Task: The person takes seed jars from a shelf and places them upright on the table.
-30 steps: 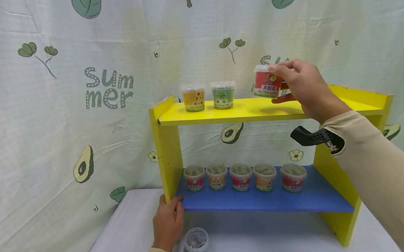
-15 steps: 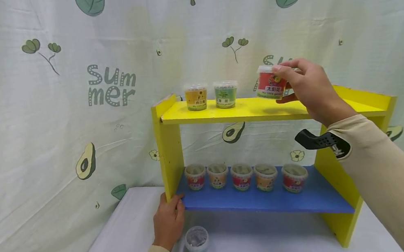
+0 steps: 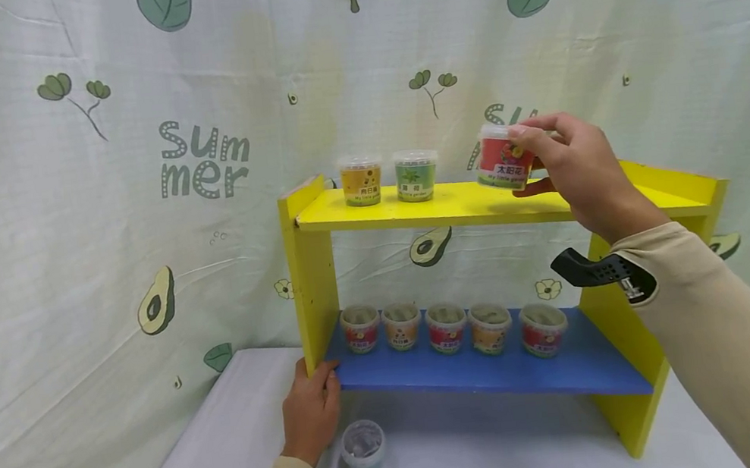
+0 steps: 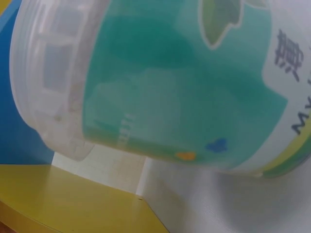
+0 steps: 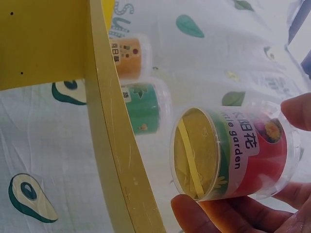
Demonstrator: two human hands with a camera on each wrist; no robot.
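Note:
My right hand (image 3: 577, 167) pinches a small clear plastic cup with a red flower label (image 3: 504, 159), thumb near its rim and fingers lower down. The cup hangs close over the yellow top board (image 3: 467, 197), and its base shows in the right wrist view. To its left on that board stand a green-labelled cup (image 3: 416, 178) and an orange-labelled cup (image 3: 361, 183). My left hand (image 3: 310, 416) grips the lower front edge of the shelf's left side panel (image 3: 313, 301), beside the blue board (image 3: 486, 375). Close by it on the table stands another cup (image 3: 364, 452), green-labelled in the left wrist view.
On the blue lower board stands a row of several cups with red or orange labels, a red one (image 3: 543, 332) at the right end. Behind the shelf hangs a printed cloth (image 3: 227, 265). A white table (image 3: 479, 444) lies under everything.
My right hand has shifted slightly right and down with the red-labelled cup, nearer the top board. The left hand keeps its grip on the side panel.

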